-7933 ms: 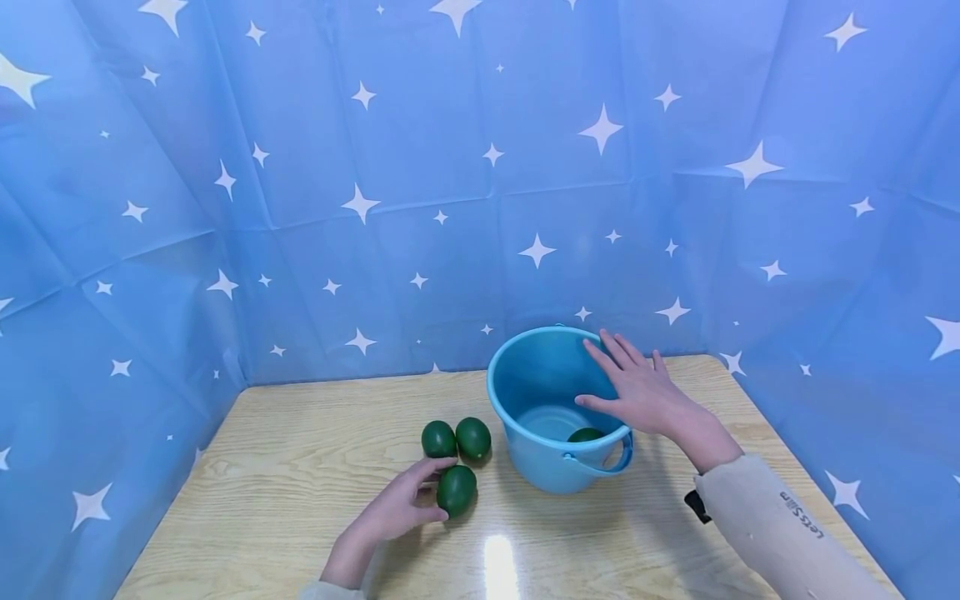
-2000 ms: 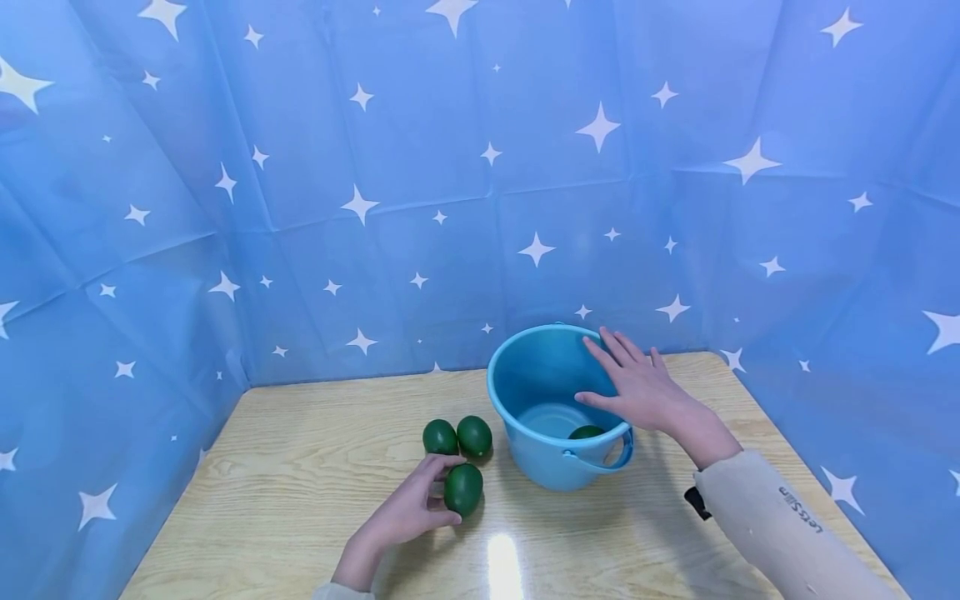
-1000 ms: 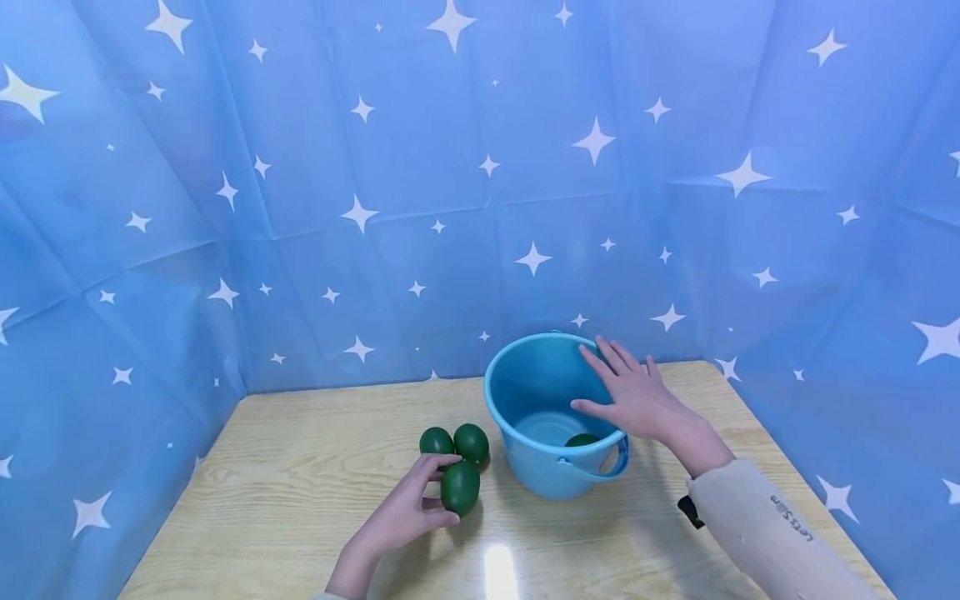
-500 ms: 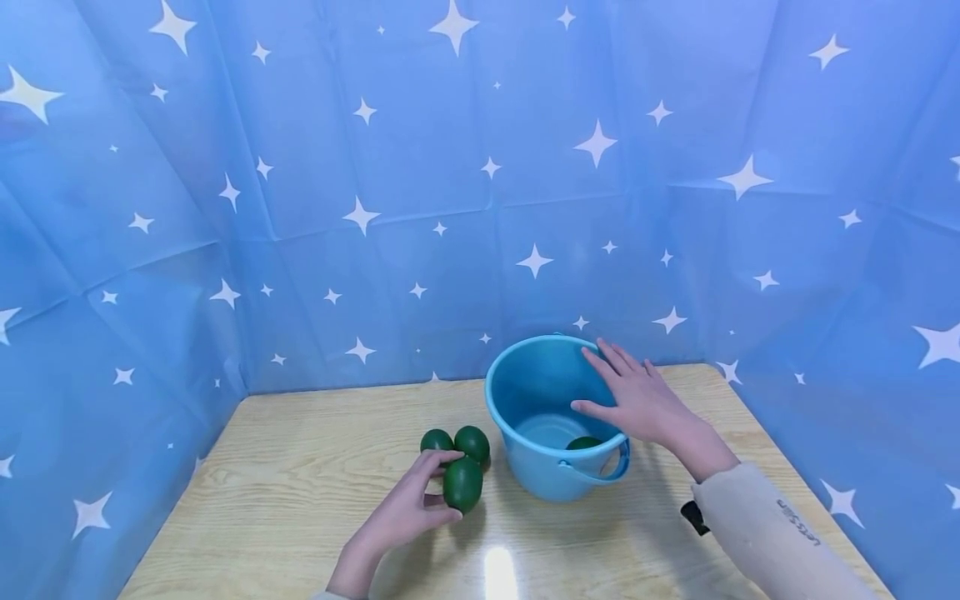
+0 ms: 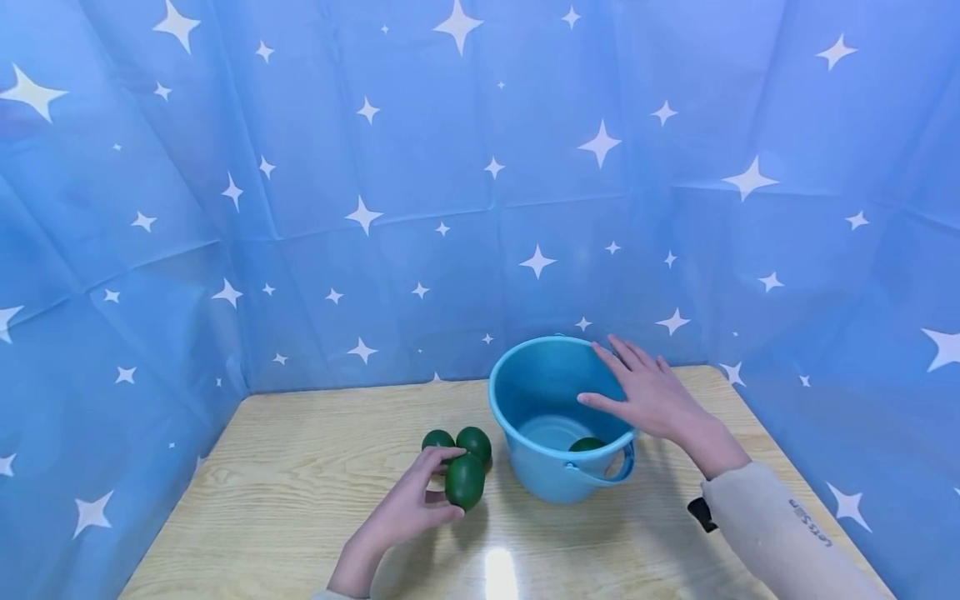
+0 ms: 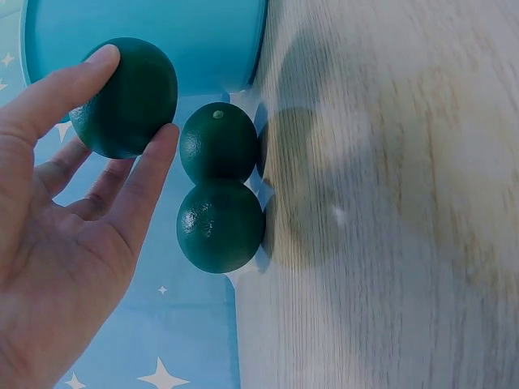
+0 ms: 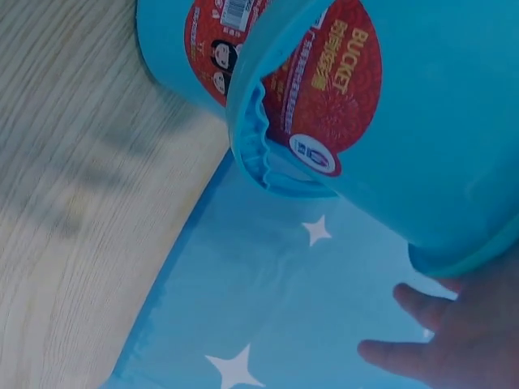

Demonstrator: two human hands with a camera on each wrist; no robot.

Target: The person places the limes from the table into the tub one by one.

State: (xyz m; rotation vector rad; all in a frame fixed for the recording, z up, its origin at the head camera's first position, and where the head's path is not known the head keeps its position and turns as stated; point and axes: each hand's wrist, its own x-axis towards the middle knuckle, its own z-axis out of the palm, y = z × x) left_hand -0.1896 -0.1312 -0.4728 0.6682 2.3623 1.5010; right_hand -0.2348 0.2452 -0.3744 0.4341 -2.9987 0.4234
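My left hand (image 5: 408, 504) holds a dark green lime (image 5: 466, 483) between thumb and fingers. In the left wrist view that lime (image 6: 130, 101) sits apart from the tabletop, thumb on one side and fingers on the other. Two more limes stand just behind it, one on the right (image 5: 475, 442) and one on the left (image 5: 436, 439), side by side. A light blue bucket (image 5: 547, 477) stands to their right with another lime (image 5: 587, 444) inside, partly hidden by the near wall. My right hand (image 5: 656, 404) is spread over the bucket's right rim, fingers fairly straight.
The bucket's handle (image 5: 611, 478) hangs down at its front right. A red label (image 7: 340, 81) shows on its outer wall. The wooden table (image 5: 300, 475) ends at a blue star-patterned cloth (image 5: 412, 167) at the back and both sides.
My left hand has raised the lime slightly and brought it a little rightward. My right hand has shifted slightly right along the bucket rim. The other limes have stayed in place.
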